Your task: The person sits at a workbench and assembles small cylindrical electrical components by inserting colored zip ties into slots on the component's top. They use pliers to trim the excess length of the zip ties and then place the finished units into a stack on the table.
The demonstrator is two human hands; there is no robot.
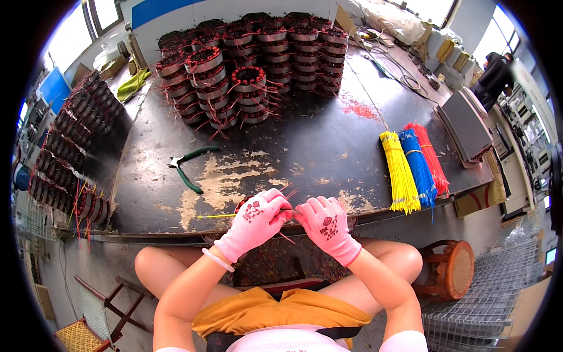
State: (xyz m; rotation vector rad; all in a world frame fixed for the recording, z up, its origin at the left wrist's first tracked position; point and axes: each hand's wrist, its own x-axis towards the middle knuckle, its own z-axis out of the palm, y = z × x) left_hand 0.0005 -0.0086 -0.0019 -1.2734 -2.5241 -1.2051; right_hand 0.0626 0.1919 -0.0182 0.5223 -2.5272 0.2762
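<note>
Both of my hands wear pink gloves and meet at the table's front edge. My left hand [258, 218] is closed, thumb and fingers pinched on thin dark-red wire. Beside it, my right hand [326, 226] pinches at the same spot, fingertips nearly touching the left's. Under my left hand lies a wound motor stator [241, 203], mostly hidden, with only a red-edged bit showing. A yellow lead wire [216, 216] sticks out leftward from beneath that hand. Farther off on the table, green-handled cutting pliers [191, 166] lie with their handles spread.
Stacked stators [249, 88] stand at the back of the worn dark table [305, 141]. More stators [76, 135] line the left. Yellow [400, 170], blue [418, 167] and red wire bundles [430, 158] lie at right. A person [492, 79] in dark clothing is at far right.
</note>
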